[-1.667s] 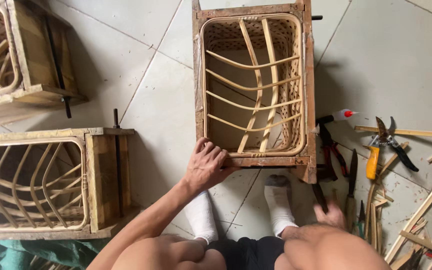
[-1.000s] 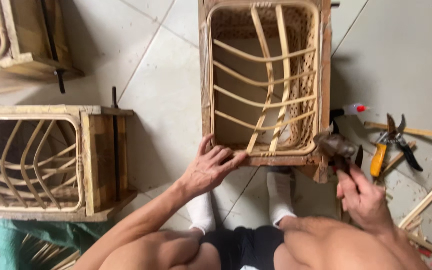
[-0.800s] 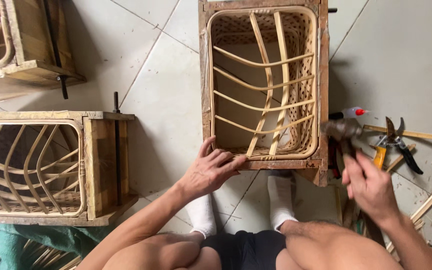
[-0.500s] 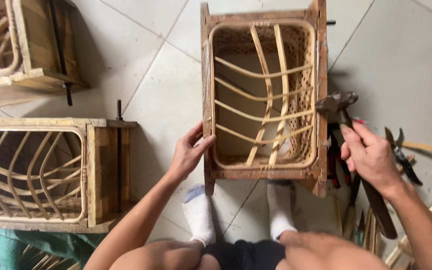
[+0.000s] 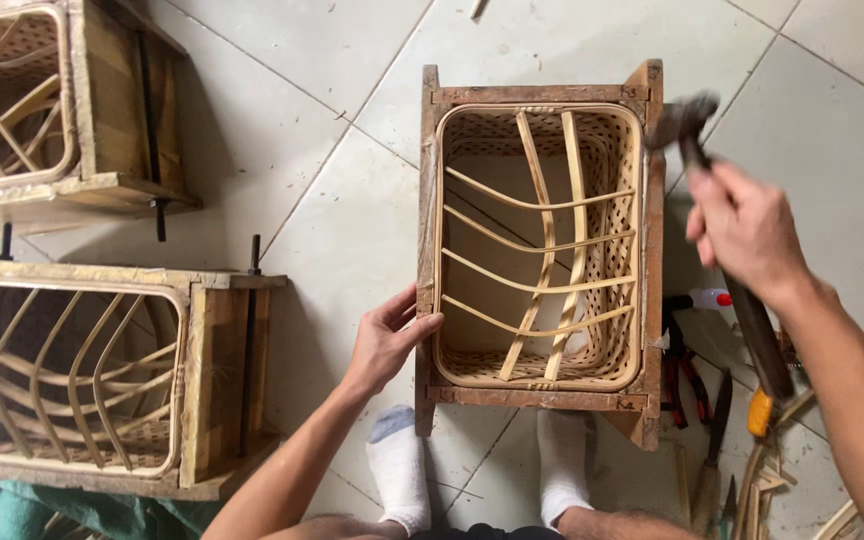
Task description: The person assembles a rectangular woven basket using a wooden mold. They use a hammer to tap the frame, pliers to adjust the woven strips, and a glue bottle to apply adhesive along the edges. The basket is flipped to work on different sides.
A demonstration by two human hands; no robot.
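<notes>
The right hand now holds a hammer raised beside the far right corner of the wooden frame. Under two seconds ago that hand was down among the tools on the floor by the person's right leg; since then it has closed around the handle and carried the hammer up along the frame's right side. The fingers are wrapped tight on the handle, and the hammer head is blurred, so whether it touches the frame's corner or hangs just above it cannot be told.

The left hand has shifted too. It lay flat on the near rail of the frame earlier; now it clasps the left rail, thumb inside the rim and fingers outside, steadying it.

The frame stands on the tiled floor between the person's socked feet, and a woven bamboo basket sits inside it, its curved ribs crossing the opening. With one hand bracing and the other lifted with the hammer, the work appears to have passed from fetching a tool to striking at the frame.

Red-handled pliers and other hand tools lie on the floor just right of the frame. Two more frames with baskets stand well apart to the left.
</notes>
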